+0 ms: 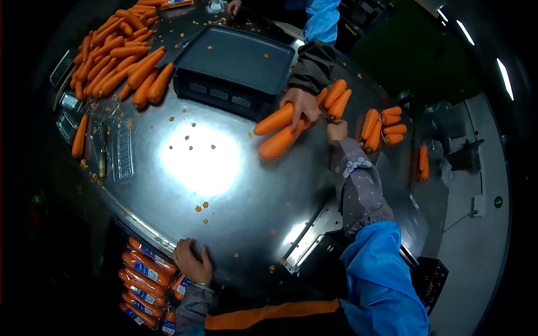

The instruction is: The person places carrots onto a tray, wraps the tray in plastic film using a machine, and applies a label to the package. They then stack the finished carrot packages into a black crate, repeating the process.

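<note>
My left hand rests on the near edge of the metal table, thumb apart from its fingers, holding nothing. On the right side, my right hand is closed at the lower end of a carrot; what its fingers grip is hidden. Just left of it, a co-worker's hand in a checked sleeve holds two carrots, an upper carrot and a lower carrot.
A dark scale stands at the back centre. A large carrot pile lies at the back left, and smaller groups of carrots at the right. Packed carrots sit below the near edge. A metal bracket is at the near right.
</note>
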Motion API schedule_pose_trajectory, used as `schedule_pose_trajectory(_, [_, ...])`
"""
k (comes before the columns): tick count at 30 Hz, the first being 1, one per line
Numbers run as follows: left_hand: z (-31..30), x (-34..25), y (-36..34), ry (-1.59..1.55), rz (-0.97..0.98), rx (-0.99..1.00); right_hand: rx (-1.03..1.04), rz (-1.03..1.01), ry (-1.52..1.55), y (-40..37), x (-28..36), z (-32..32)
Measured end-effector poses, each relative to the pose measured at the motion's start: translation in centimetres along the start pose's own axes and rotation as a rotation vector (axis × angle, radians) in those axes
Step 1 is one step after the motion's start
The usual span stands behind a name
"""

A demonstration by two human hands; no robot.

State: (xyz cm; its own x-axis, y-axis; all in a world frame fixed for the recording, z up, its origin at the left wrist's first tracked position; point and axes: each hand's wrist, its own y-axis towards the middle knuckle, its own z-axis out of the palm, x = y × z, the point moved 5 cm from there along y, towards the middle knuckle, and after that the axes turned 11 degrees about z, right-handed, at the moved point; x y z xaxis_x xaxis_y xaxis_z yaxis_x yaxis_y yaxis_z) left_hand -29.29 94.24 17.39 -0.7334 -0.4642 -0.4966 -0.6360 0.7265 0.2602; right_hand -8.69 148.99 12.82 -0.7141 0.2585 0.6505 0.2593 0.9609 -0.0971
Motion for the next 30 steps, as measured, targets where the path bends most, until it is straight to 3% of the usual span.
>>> schedule_pose_trajectory(2, [0.0, -0.2, 0.2, -0.001, 0.0, 0.021, -0.05, -0.163, -0.077, -5.5, 4.3, -2.5])
schedule_pose_trajectory(5, [0.2, -0.1, 0.2, 0.008, 0.0, 0.025, 0.014, -0.647, -0.222, -9.5, 7.3, -1.9])
schedule_pose_trajectory(8, [0.3, 0.0, 0.1, -0.013, -0.003, 0.057, 0.166, -0.985, -0.303, -13.6, 9.3, -0.9])
schedule_pose_trajectory(14, [0.3, 0.4, -0.3, -0.022, -0.007, 0.023, 0.171, -1.19, -0.47, -14.5, 11.1, -0.7])
schedule_pose_trajectory(17, [0.4, -0.6, 0.9, -0.04, 0.06, 0.022, 0.165, -1.44, -0.602, -16.5, 11.6, 0.0])
schedule_pose_trajectory(20, [1.8, -3.4, 5.7, -0.191, 0.212, -0.043, 0.259, -1.415, -0.571, -15.9, 11.4, 2.6])
schedule_pose_trajectory(23, [5.5, -7.6, 13.4, -0.351, 0.341, 0.016, 0.183, -1.331, -0.657, -13.3, 10.6, 5.3])
schedule_pose_trajectory(24, [7.1, -9.1, 15.5, -0.375, 0.375, -0.006, 0.247, -1.258, -0.795, -13.5, 11.0, 5.8])
schedule_pose_trajectory(26, [10.6, -11.2, 17.8, -0.297, 0.356, 0.149, 0.368, -1.101, -1.074, -14.2, 12.0, 6.1])
schedule_pose_trajectory(29, [14.9, -11.9, 19.3, -0.175, 0.31, 0.386, 0.456, -1.114, -1.187, -15.5, 10.7, 6.3])
schedule_pose_trajectory(30, [16.0, -11.5, 19.0, -0.147, 0.329, 0.385, 0.515, -1.084, -1.199, -16.0, 10.3, 6.2])
